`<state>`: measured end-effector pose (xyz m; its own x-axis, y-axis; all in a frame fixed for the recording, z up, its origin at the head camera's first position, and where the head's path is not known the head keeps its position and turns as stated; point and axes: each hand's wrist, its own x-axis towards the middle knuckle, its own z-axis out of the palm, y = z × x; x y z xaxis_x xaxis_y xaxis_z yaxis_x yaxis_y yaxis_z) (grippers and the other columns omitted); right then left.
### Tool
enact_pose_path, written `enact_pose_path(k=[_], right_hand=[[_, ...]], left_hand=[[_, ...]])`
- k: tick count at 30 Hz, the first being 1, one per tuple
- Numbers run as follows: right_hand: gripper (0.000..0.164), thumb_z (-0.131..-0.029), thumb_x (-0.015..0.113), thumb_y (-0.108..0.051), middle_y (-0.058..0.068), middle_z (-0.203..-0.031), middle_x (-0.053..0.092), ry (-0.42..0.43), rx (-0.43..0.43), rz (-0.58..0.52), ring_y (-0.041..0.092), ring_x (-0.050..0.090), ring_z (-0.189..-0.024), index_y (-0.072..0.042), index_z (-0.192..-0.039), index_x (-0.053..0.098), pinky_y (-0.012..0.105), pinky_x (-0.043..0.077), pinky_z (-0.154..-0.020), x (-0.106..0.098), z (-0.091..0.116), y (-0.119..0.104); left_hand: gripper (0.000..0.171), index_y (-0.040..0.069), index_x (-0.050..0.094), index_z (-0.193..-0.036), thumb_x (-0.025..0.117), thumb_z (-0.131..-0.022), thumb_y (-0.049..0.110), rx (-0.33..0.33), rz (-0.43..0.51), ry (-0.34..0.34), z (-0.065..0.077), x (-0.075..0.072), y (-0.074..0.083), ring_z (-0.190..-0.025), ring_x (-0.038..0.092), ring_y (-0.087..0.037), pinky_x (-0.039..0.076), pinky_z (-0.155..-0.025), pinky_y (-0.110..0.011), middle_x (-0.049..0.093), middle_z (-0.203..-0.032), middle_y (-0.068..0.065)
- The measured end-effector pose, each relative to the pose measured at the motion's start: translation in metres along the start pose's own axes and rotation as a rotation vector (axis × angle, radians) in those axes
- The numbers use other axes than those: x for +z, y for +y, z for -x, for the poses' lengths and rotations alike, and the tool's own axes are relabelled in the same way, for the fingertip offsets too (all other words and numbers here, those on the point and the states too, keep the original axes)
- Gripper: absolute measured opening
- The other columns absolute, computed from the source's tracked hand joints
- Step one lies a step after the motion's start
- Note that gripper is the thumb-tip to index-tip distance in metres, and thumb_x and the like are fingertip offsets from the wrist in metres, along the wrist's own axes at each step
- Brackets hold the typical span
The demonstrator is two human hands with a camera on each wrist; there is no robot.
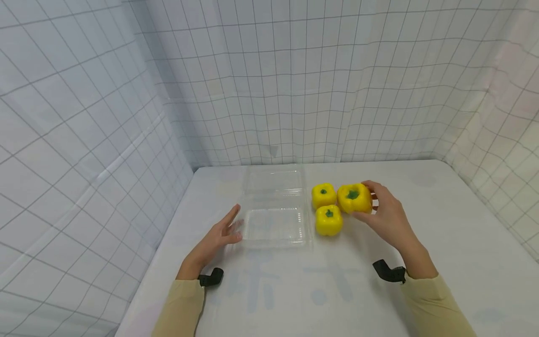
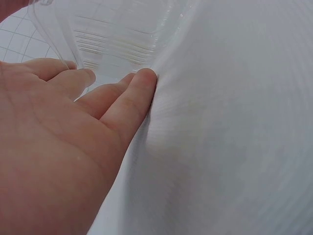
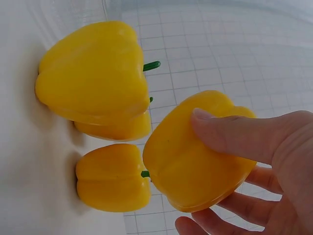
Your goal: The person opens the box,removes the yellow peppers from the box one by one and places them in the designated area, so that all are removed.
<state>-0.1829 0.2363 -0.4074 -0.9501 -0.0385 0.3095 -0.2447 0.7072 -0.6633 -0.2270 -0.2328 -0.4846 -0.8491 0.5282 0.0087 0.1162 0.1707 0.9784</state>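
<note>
My right hand (image 1: 387, 217) grips a yellow bell pepper (image 1: 354, 198), lifted off the table, thumb on one side and fingers round the other. Two more yellow peppers, a rear one (image 1: 323, 196) and a front one (image 1: 329, 221), stand left of it with green stems up. In the right wrist view, three peppers stand upright beyond the held pepper (image 3: 195, 156), one partly hidden behind the large near pepper (image 3: 93, 73). A clear plastic clamshell box (image 1: 273, 224) lies opened out. My left hand (image 1: 216, 241) rests at its left side, fingers extended against the wall.
The box's lid (image 1: 273, 180) lies folded back toward the rear of the white table (image 1: 286, 299). Grid-patterned white cloth (image 1: 294, 93) hangs behind and on both sides. A black wrist device sits on each forearm by the cuff.
</note>
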Motion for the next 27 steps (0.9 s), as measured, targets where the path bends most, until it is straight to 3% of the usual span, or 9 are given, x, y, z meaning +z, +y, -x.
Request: enact_pose_path(k=[10, 18, 27], right_hand=[[0.078, -0.084, 0.084, -0.021, 0.017, -0.138, 0.051, -0.033, 0.074, -0.031, 0.036, 0.051, -0.118, -0.006, -0.147, 0.040, 0.053, 0.053, -0.093, 0.007, 0.012, 0.022], [0.079, -0.083, 0.084, -0.018, 0.022, -0.137, 0.049, -0.077, 0.123, -0.028, 0.042, 0.054, -0.118, -0.005, -0.147, 0.039, 0.058, 0.050, -0.094, 0.015, 0.016, 0.036], [0.083, -0.082, 0.085, -0.025, 0.027, -0.142, 0.044, -0.149, 0.219, -0.089, 0.047, 0.050, -0.126, -0.008, -0.148, 0.036, 0.062, 0.045, -0.099, 0.022, 0.017, 0.050]], left_hand=[[0.086, 0.023, 0.004, -0.164, 0.059, -0.100, 0.007, -0.002, 0.008, -0.002, 0.002, 0.000, 0.002, -0.152, 0.014, -0.031, 0.021, -0.118, -0.055, 0.001, -0.168, 0.007], [0.085, 0.027, 0.005, -0.163, 0.059, -0.100, 0.007, 0.008, 0.007, -0.007, 0.002, -0.002, -0.001, -0.152, 0.014, -0.032, 0.022, -0.117, -0.056, 0.000, -0.169, 0.004], [0.086, 0.022, 0.003, -0.164, 0.059, -0.100, 0.007, -0.002, 0.013, -0.005, 0.001, 0.000, 0.001, -0.152, 0.014, -0.030, 0.023, -0.117, -0.055, -0.001, -0.169, 0.005]])
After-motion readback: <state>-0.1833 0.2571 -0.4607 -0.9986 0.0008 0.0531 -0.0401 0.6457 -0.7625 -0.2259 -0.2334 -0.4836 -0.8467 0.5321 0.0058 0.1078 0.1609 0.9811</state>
